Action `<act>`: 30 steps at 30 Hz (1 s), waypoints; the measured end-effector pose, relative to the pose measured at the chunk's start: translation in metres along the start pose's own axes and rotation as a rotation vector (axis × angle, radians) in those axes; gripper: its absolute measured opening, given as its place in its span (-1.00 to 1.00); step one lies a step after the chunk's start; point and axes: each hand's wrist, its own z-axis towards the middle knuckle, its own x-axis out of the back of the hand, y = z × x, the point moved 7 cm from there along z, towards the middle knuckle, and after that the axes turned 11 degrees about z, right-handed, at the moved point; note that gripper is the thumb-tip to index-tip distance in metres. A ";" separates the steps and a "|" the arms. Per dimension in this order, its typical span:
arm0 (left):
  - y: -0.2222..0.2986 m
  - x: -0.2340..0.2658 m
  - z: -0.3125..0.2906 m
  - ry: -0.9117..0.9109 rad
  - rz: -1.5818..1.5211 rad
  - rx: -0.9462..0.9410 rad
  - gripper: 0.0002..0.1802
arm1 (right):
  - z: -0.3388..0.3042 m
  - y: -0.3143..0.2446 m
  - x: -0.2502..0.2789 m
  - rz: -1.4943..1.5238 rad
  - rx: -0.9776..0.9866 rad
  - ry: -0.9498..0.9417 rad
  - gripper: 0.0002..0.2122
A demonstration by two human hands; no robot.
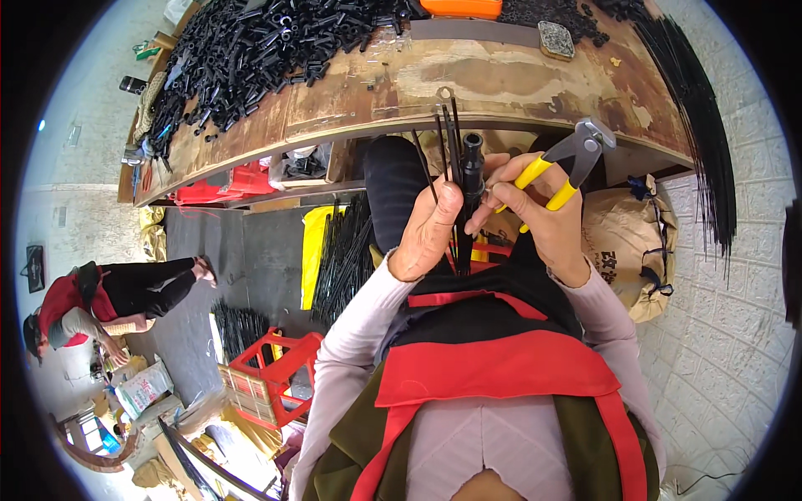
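Note:
My left hand (428, 231) grips a bundle of thin black rods (445, 142) together with a black tubular fitting (473, 163), held upright in front of my chest. My right hand (541, 213) holds yellow-handled pincers (576, 154), jaws up and to the right, while its fingertips touch the fitting. Both hands meet just below the front edge of a worn wooden workbench (501, 83).
A heap of black tube pieces (259, 42) covers the bench's left part, and long black rods (697, 117) hang off its right end. A brown sack (631, 246) stands at right, red crates (271, 371) at lower left. Another person (100, 305) sits on the floor at left.

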 end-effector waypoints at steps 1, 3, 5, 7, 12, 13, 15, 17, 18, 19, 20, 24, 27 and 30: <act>0.000 0.000 0.000 0.009 -0.002 0.003 0.07 | 0.000 -0.001 -0.001 -0.002 -0.008 0.012 -0.89; 0.000 0.003 0.000 0.021 -0.003 0.006 0.08 | 0.001 0.000 -0.002 -0.005 -0.017 0.022 -0.89; -0.001 0.004 -0.001 0.012 -0.011 0.002 0.09 | 0.001 0.000 -0.004 -0.023 -0.001 0.017 -0.90; 0.002 0.003 -0.001 0.015 -0.005 0.002 0.09 | 0.001 0.000 -0.005 -0.023 0.006 0.014 -0.89; 0.002 0.004 -0.001 0.041 0.019 0.005 0.09 | 0.000 0.001 -0.006 -0.037 0.028 -0.001 -0.89; 0.005 0.002 0.000 0.018 0.020 0.009 0.08 | 0.000 0.001 -0.005 -0.014 0.049 -0.007 -0.89; 0.009 0.001 0.001 -0.001 0.022 0.014 0.07 | 0.001 -0.002 -0.005 0.011 0.069 -0.015 -0.90; 0.012 -0.003 0.003 -0.093 -0.009 -0.022 -0.07 | 0.006 -0.018 -0.012 -0.273 0.141 -0.098 -0.89; 0.011 -0.003 0.003 -0.096 -0.009 -0.020 -0.07 | 0.008 -0.018 -0.007 -0.341 0.096 -0.069 -0.91; 0.008 -0.001 0.004 -0.076 -0.046 -0.004 -0.08 | 0.012 -0.024 -0.004 -0.339 0.097 -0.067 -0.91; 0.006 0.002 0.005 -0.057 -0.084 0.011 -0.08 | 0.015 -0.027 -0.003 -0.639 0.035 -0.116 -0.92; 0.001 0.009 0.009 -0.082 -0.107 0.002 -0.09 | 0.000 -0.040 0.017 -0.839 -0.449 -0.153 -0.85; 0.002 0.006 0.009 -0.160 -0.118 -0.023 -0.13 | -0.020 -0.046 0.016 -0.869 -0.766 -0.157 -0.82; -0.004 0.000 0.007 -0.149 -0.122 0.023 -0.16 | -0.023 -0.044 0.012 -0.926 -0.758 -0.249 -0.76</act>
